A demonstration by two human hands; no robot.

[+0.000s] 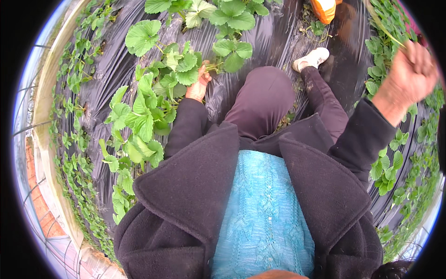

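My left hand (199,86) is down among the leaves of a strawberry plant (186,62) at the left. Its fingers are curled at the leaf stems, partly covered by the foliage. Out to the upper right, my right hand (409,74) is raised in a closed grip. A long, thin, pale green strawberry runner (388,33) stretches from its fingers toward the top edge. Broad green leaves (141,122) of more strawberry plants spread beside my left forearm.
Black plastic mulch (218,103) covers the beds, wrinkled and shiny. My white shoe (312,58) stands in the furrow, below an orange and white object (324,9) whose kind is unclear. More plant rows (74,153) run along both sides, with a pale frame (42,116) at the far left.
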